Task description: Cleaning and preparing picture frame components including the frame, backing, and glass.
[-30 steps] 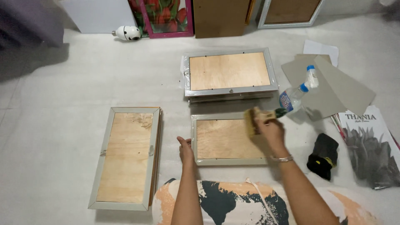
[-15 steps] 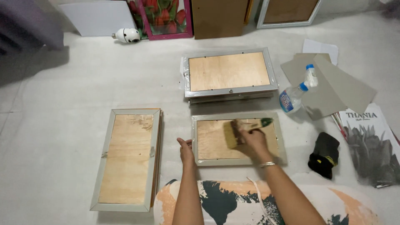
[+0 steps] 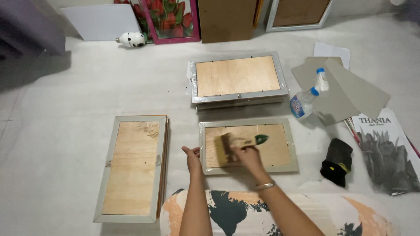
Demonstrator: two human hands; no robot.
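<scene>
A grey picture frame [image 3: 292,146] lies face down on the floor in front of me, its plywood back showing. My right hand [image 3: 248,156] grips a wide wooden-handled brush [image 3: 227,147] with a green tip, and the bristles rest on the left part of the plywood back. My left hand [image 3: 192,158] presses on the frame's left edge, fingers apart.
A stack of frames [image 3: 238,78] lies beyond, another frame stack [image 3: 133,166] to the left. A spray bottle [image 3: 307,96], grey cardboard sheets [image 3: 350,89], a black cloth [image 3: 337,161] and a magazine [image 3: 385,148] lie at the right. Pictures lean against the far wall.
My right hand has swept the brush from the frame's right edge across to its left part. My left hand has stayed at the frame's left edge.
</scene>
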